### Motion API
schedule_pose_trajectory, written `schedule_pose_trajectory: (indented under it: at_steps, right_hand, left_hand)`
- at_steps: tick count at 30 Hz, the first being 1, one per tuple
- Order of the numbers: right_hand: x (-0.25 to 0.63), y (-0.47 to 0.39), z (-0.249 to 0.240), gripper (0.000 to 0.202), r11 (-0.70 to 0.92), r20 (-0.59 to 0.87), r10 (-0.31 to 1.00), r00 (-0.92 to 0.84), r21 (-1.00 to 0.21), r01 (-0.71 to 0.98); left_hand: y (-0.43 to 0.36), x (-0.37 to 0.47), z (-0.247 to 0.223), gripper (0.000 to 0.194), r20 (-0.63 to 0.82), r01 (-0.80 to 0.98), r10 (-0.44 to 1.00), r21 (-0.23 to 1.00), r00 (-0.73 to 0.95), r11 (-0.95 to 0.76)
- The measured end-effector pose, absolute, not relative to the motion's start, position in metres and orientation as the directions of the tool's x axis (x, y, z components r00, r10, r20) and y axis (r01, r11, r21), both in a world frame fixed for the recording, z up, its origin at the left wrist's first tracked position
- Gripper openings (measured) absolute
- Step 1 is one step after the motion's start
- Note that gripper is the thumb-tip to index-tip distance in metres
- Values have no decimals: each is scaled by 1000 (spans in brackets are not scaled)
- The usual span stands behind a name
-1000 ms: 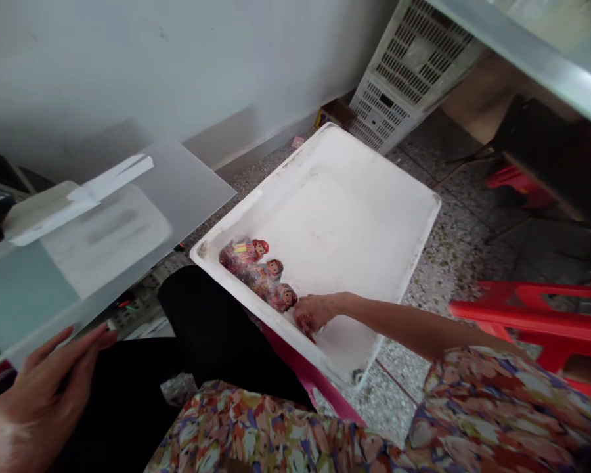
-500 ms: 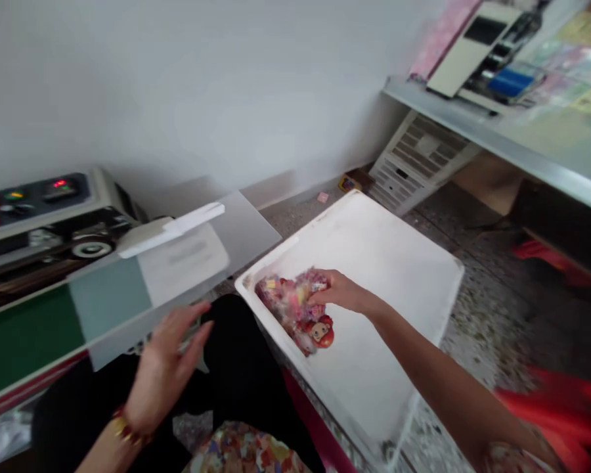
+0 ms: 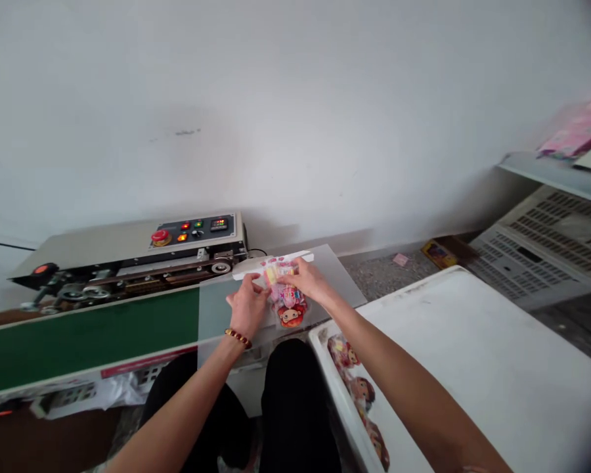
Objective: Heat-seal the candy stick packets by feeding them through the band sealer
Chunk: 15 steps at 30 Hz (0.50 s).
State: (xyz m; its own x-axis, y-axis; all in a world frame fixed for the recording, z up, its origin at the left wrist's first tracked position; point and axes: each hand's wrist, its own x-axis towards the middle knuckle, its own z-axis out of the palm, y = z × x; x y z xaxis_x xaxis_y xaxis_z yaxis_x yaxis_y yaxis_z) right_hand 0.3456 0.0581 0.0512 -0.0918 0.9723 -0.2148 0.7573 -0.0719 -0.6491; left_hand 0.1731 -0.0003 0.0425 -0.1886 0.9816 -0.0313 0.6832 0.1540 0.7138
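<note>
A clear plastic packet (image 3: pixel 290 299) with pink and yellow contents and a red-haired cartoon face lies on the grey end plate (image 3: pixel 337 286) of a sealing machine (image 3: pixel 197 240). Its top edge meets a white guide strip (image 3: pixel 303 255). My left hand (image 3: pixel 249 305) grips the packet's left side near the top, fingers bent. At the upper right, my right hand (image 3: pixel 308 279) holds the same packet between thumb and fingers. Several similar packets (image 3: pixel 362 391) lie along the left side of the white tray (image 3: pixel 473 341), partly behind my right forearm.
A green conveyor belt (image 3: pixel 93 341) runs left from the plate, below the machine's lit control panel (image 3: pixel 197 230) with its red button (image 3: pixel 161 237). Grey plastic crates (image 3: pixel 526 256) stand at the right under a shelf (image 3: pixel 551 171). A small yellow box (image 3: pixel 439 254) is on the floor.
My right hand has moved left from the tray to the plate with a packet. My left hand has come up to that packet. The view has turned left.
</note>
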Motion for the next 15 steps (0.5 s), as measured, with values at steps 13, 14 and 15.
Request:
schedule_pose_trajectory:
  at_steps: [13,14,15]
  right_hand:
    - [328,40,66,56,98,-26,994,-110,-291,952]
    - [327,38,65,52,171,21,985,-172,-264,949]
    - [326,36,62,47,257,58,966,-251,-237,937]
  left_hand:
    - [4,124,10,38,343,919,935,335,87,-208]
    - [4,125,7,38,334,906,927,317,171,-282]
    - [4,125,5,37,319,895,917,294,240,-337]
